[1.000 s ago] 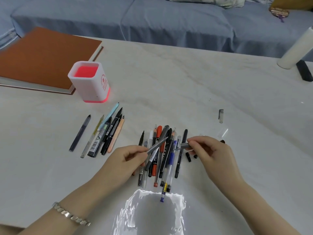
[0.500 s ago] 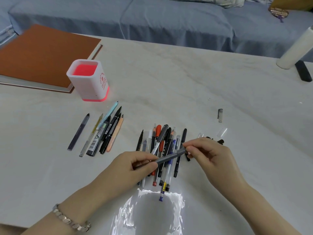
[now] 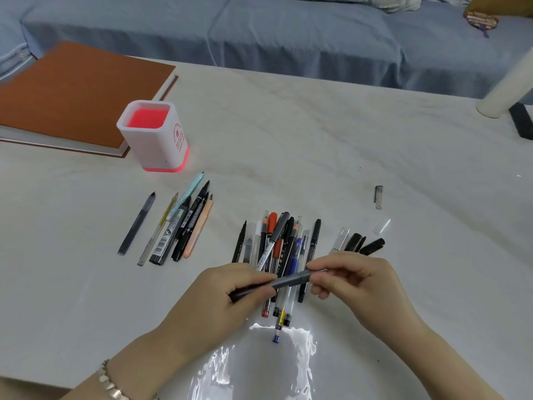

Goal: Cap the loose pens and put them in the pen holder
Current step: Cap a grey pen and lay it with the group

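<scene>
1 holder [image 3: 155, 140] | 1 bk [image 3: 72, 96] | 5 loose caps [image 3: 355, 242] | 1 held pen [image 3: 288, 280]

Soft, even light, a bit dim & bluish. Big white glare patch [image 3: 259, 368] on the table [image 3: 331, 145] by its near edge. Shadows v. faint. In focus: left hand [image 3: 219, 295], right hand [image 3: 357, 281] & grey pen [image 3: 288, 280]. The book [image 3: 72, 90] at the far left corner looks a bit blurry.

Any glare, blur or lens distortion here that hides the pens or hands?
Head view: a bright rippled glare patch lies on the table just below the pen pile, reaching its lowest pen ends; the wide lens bows the table's far edge slightly; the notebook is soft at its far corner; the left hand, right hand and the grey pen they hold are sharp.
</scene>
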Motion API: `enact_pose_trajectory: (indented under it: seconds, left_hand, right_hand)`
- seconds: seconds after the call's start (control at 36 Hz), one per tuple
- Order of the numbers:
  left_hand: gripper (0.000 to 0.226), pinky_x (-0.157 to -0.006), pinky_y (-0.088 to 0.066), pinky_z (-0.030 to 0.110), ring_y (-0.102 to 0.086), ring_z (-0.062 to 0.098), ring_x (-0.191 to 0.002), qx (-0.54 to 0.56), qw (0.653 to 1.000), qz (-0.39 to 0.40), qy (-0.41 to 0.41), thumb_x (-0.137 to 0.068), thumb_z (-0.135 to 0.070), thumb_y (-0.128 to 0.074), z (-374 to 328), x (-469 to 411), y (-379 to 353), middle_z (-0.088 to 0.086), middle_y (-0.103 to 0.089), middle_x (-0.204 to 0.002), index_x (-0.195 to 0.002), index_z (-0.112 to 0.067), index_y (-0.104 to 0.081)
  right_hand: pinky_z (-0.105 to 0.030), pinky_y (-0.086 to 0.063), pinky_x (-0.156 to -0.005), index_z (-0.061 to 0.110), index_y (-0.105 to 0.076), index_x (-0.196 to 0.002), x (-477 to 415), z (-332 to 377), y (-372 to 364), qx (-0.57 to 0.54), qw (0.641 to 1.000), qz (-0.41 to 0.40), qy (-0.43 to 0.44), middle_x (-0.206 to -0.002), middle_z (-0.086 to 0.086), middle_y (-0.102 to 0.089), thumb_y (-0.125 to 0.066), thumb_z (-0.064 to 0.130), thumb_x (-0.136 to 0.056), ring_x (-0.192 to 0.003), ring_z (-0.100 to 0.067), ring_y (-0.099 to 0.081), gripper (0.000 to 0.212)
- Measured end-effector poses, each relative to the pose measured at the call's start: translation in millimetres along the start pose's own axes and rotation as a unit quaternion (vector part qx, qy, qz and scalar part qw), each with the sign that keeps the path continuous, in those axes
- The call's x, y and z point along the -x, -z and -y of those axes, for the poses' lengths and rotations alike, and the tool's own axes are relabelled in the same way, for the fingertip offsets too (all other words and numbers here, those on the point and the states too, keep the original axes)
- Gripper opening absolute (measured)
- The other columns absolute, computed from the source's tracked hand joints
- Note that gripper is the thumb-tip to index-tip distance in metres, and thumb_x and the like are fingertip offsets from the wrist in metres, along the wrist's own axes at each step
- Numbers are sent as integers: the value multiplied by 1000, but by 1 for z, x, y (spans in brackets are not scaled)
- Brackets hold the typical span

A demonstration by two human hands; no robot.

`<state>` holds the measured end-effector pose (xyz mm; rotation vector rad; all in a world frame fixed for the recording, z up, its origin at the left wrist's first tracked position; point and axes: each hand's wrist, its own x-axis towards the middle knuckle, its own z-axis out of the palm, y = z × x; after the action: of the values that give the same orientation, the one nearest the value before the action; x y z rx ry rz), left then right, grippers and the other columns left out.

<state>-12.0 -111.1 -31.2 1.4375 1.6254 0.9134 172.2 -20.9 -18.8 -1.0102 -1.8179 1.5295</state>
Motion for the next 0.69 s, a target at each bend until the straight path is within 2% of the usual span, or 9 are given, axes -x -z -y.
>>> enact_pose_trajectory:
  seconds: [0.14, 0.28, 0.33, 0.42, 0.5, 0.56, 0.61, 0.69]
  left_hand:
    - [21, -55, -37, 6, -54, 4, -63, 7, 999, -41, -22, -77, -30, -58, 1, -1, -2, -9, -65, -73, -87, -46, -68]
    - [22, -58, -40, 4, -59, 1, -68, 23, 998, -55, -19, -77, -25, -58, 3, -4, 0, -14, -66, -78, -91, -37, -69]
    - [20, -59, -40, 5, -59, 2, -69, 8, 997, -67, -29, -78, -28, -58, 6, -5, -2, -12, -65, -81, -92, -40, -67]
    - [25, -57, -39, 6, -57, 4, -66, -1, 996, -85, -38, -79, -35, -54, 10, -5, -1, -9, -64, -77, -97, -31, -71]
    - [22, -54, -35, 7, -53, 3, -61, -22, 996, -86, -23, -81, -31, -54, 11, -7, 8, -15, -61, -70, -96, -31, -71]
    - [19, -53, -37, 12, -54, 6, -63, -46, 994, -92, -23, -82, -29, -56, 10, -12, 17, -12, -61, -71, -92, -34, -71]
    - [17, -57, -41, 19, -55, 12, -67, -45, 994, -93, -20, -85, -27, -59, 6, -19, 25, -6, -63, -71, -89, -40, -69]
    - [18, -61, -42, 16, -55, 7, -69, -54, 993, -96, -37, -88, -28, -55, 0, -27, 33, -8, -61, -68, -96, -36, -69]
  right_hand:
    - [-9, -48, -59, 17, -71, -74, -7, 6, -1, 14, 999, 16, 28, -59, 11, -68, -67, -5, -72, -53, -2, -64, 23]
    - [-9, -48, -60, 15, -71, -74, -15, 5, -3, 25, 999, 21, 36, -63, 12, -68, -66, -6, -74, -56, -2, -65, 21]
    - [-10, -49, -61, 18, -71, -74, -18, 3, -6, 32, 999, 17, 39, -64, 11, -69, -66, -5, -74, -57, -3, -66, 23]
    - [-12, -51, -62, 27, -71, -73, -24, 4, -11, 46, 997, 20, 54, -66, 10, -69, -68, -2, -75, -58, -6, -67, 29]
    - [-10, -48, -58, 31, -69, -73, -34, 9, -15, 74, 995, 41, 54, -63, 10, -69, -68, 3, -77, -59, -7, -66, 29]
    - [-7, -46, -52, 23, -68, -74, -40, 13, -19, 26, 998, 45, 19, -59, 8, -69, -65, -3, -78, -56, -4, -65, 26]
    - [-10, -50, -55, 13, -65, -78, -46, 17, -26, -53, 998, 34, -12, -59, 2, -69, -61, -6, -77, -55, -5, -64, 19]
    - [-13, -52, -59, 9, -62, -81, -52, 20, -39, -140, 989, -5, -37, -63, 1, -69, -59, -5, -79, -58, -7, -65, 14]
